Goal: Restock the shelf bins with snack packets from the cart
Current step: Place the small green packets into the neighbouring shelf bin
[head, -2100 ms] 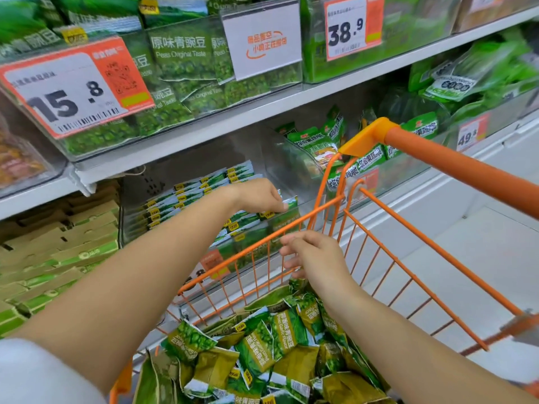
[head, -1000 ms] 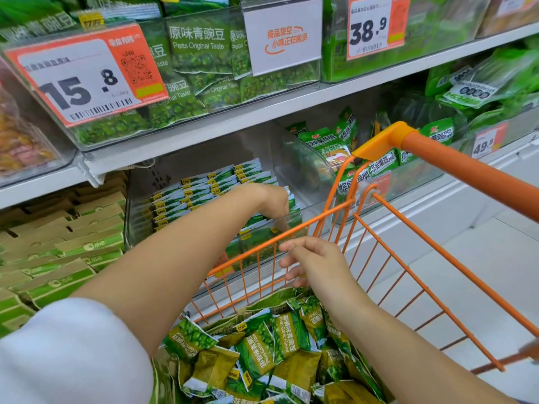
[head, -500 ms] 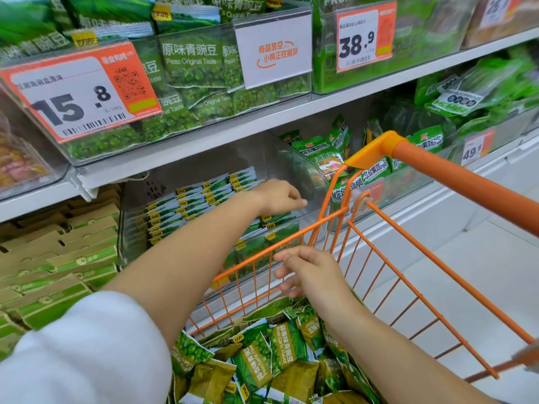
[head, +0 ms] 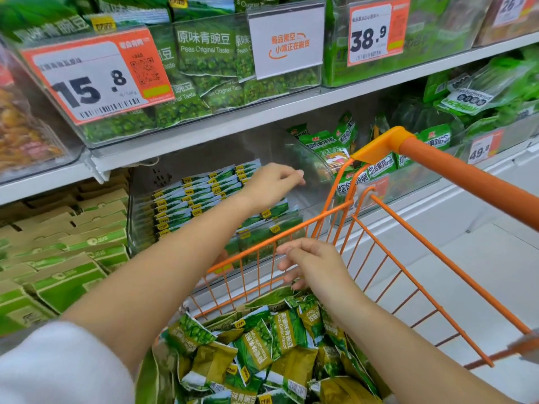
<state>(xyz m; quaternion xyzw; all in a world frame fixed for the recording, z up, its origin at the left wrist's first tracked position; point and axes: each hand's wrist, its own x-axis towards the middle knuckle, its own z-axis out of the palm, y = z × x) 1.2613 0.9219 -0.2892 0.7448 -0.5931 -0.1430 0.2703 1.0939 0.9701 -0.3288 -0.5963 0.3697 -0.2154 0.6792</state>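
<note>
Green pea snack packets [head: 262,348] lie heaped in the orange wire cart [head: 414,275] at the bottom. On the lower shelf stands a clear bin [head: 306,167], where matching packets [head: 198,199] sit in neat rows. My left hand [head: 274,182] hovers just above those rows with its fingers loosely curled and nothing in it. My right hand [head: 313,265] hangs inside the cart's front wall, just above the heap, fingers relaxed and holding nothing.
The cart handle [head: 472,185] slants across the right side. A neighbouring bin [head: 408,182] of green crisp bags stands right of the clear bin. Bins with price tags [head: 96,80] fill the upper shelf. Green and tan boxes [head: 67,258] are stacked at left.
My left hand has lifted up and to the right, out of the rows in the bin. My right hand has stayed over the front of the cart.
</note>
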